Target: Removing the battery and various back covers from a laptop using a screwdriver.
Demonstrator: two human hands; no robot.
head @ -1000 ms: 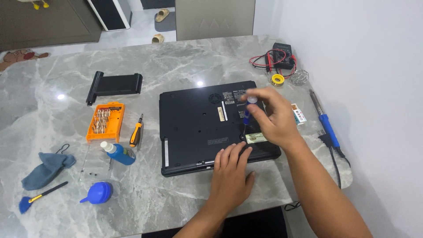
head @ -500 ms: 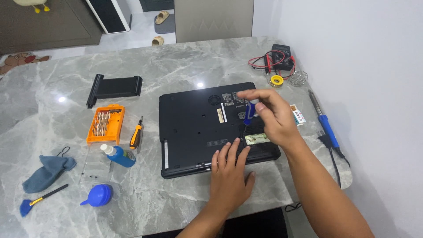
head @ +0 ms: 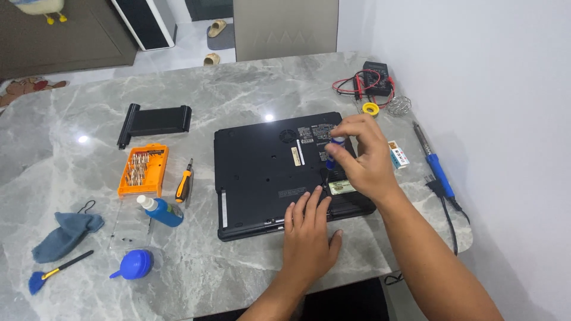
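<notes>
Laptop (head: 273, 172) is lying upside down, base panel facing up, near the front edge of the marble table (head: 250, 89), toward its right end. Right hand (head: 364, 159) is closing its fingertips round a small blue-handled screwdriver (head: 331, 159), holding it upright with the tip down on the base near the laptop's right side; the upright hold looks meant to keep it square to a screw, though the screw itself is too small to see. Left hand (head: 308, 235) is lying flat, fingers spread, pressing on the laptop's front edge, holding nothing, probably steadying it.

Left of the laptop: orange-handled screwdriver (head: 184, 185), orange bit case (head: 143, 170), blue bottle (head: 160, 211), blue dust blower (head: 134, 264), cloth (head: 64, 234) and brush (head: 56, 272) toward the left front corner. Black battery pack (head: 153, 121) is sitting further back. Right end: multimeter (head: 376, 78), soldering iron (head: 434, 161).
</notes>
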